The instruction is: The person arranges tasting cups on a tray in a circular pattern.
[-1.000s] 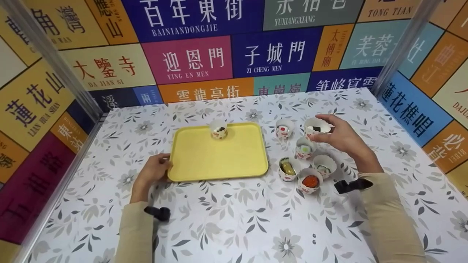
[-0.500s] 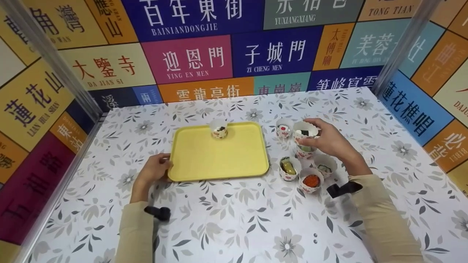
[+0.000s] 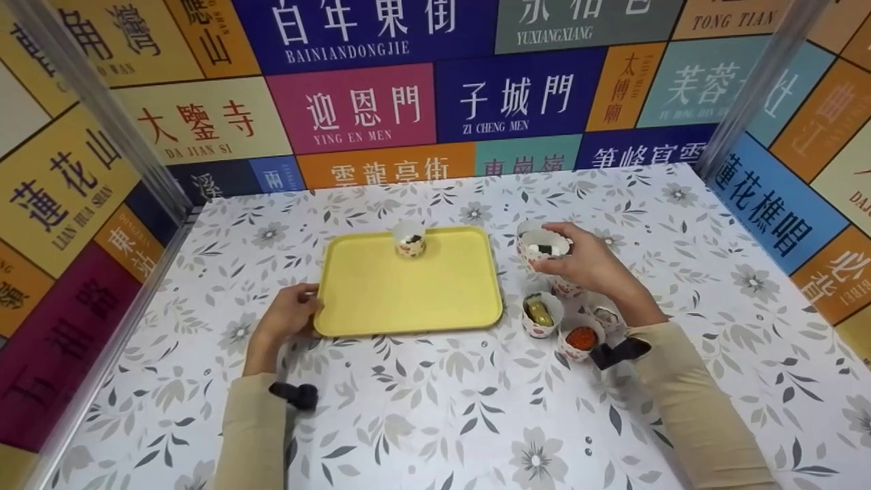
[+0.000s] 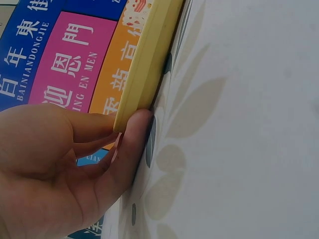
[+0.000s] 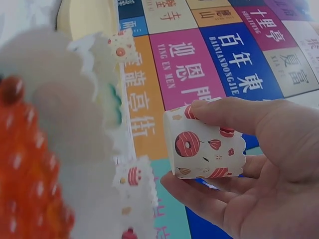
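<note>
Right hand (image 3: 592, 264) now sits further left, bringing its paper cup (image 3: 544, 246) nearer the yellow tray (image 3: 408, 292); cup right of tray, apparently lifted, by other cups (image 3: 542, 314). Right thumb and fingers cup-wide, gripping its sides; left hand (image 3: 289, 316) pinches tray's left edge, fingers nearly closed

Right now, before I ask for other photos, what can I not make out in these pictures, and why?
- Head: the rear cup's contents, hidden by the held cup.
- Head: the inside of the lower cup, mostly covered by the right hand.
- Right wrist: the orange food, blurred and cut off by the left edge.
- Left wrist: the patterned cup, cut off by the top edge and partly behind the tray.
</note>
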Tool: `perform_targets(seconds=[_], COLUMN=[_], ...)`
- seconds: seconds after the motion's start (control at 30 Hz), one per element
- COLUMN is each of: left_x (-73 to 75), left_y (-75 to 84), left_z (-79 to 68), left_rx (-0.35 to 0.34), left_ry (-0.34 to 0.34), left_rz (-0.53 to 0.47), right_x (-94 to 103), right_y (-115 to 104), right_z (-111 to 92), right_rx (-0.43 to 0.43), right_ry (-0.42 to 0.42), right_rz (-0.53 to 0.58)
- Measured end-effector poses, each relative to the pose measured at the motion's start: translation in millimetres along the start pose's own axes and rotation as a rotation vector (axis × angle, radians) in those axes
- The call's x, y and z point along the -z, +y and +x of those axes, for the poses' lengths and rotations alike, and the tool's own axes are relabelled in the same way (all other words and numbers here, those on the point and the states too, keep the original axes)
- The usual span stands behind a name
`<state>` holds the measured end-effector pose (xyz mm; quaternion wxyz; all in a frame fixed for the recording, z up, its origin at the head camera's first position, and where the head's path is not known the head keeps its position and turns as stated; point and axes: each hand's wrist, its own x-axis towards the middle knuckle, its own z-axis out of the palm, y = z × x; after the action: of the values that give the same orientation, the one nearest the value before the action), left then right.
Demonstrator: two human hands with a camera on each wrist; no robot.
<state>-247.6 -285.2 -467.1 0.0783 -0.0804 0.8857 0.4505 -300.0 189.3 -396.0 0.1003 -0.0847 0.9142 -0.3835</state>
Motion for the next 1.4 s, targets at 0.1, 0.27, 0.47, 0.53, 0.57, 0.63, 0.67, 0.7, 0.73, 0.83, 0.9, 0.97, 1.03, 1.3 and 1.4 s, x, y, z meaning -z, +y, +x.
perform_targets(seconds=[0.1, 0.27, 0.47, 0.53, 0.57, 0.63, 0.67, 0.7, 0.73, 0.83, 0.9, 0.97, 1.03, 1.3, 1.4], left_x=[-0.3, -1.7, -2.8, -2.7, -2.5, -2.4, -2.4, -2.4, -2.4, -2.5, -2.6, -2.7, -2.6, -2.0, -2.1], left_y=[-0.5, -1.5, -2.4, -2.9, -3.2, -3.6, -3.5, -3.5, -3.3, -2.3, -1.7, -1.1, -0.7, -0.6, -0.1], left_z=[-1.3, -2.5, -2.0, -1.8, -1.7, -1.9, -1.9, -1.7, -1.7, -1.2, -1.0, -0.9, -0.9, -0.8, 0.0], left_rx=[0.016, 0.049, 0.039, 0.038, 0.034, 0.038, 0.041, 0.046, 0.049, 0.066, 0.064, 0.064, 0.056, 0.001, -0.006], left_ry=[-0.013, -0.038, -0.024, -0.018, -0.017, -0.02, -0.019, -0.02, -0.023, -0.022, -0.026, -0.028, -0.026, 0.005, 0.013], left_rz=[-0.027, -0.089, -0.051, -0.037, -0.029, -0.027, -0.026, -0.028, -0.033, -0.054, -0.057, -0.059, -0.042, 0.065, 0.074], right_x=[-3.9, -11.9, -21.6, -24.9, -26.8, -30.3, -32.0, -33.6, -35.4, -39.7, -42.5, -45.0, -47.7, -61.0, -66.4], right_y=[-7.4, -19.0, -32.4, -37.5, -39.8, -44.2, -46.4, -48.3, -50.1, -54.7, -57.2, -59.7, -61.9, -72.6, -75.8], right_z=[2.7, 9.3, 16.8, 19.3, 20.7, 23.9, 25.6, 27.4, 29.4, 35.1, 38.4, 41.2, 44.4, 58.0, 63.1], right_rx=[0.015, 0.02, -0.011, -0.017, -0.019, -0.026, -0.03, -0.035, -0.04, -0.058, -0.06, -0.056, -0.049, -0.055, -0.055], right_ry=[0.004, 0.013, 0.033, 0.036, 0.037, 0.042, 0.045, 0.048, 0.05, 0.054, 0.053, 0.051, 0.047, 0.022, 0.013], right_rz=[-0.021, 0.001, 0.037, 0.05, 0.056, 0.058, 0.057, 0.056, 0.051, 0.038, 0.034, 0.025, 0.022, -0.001, -0.007])
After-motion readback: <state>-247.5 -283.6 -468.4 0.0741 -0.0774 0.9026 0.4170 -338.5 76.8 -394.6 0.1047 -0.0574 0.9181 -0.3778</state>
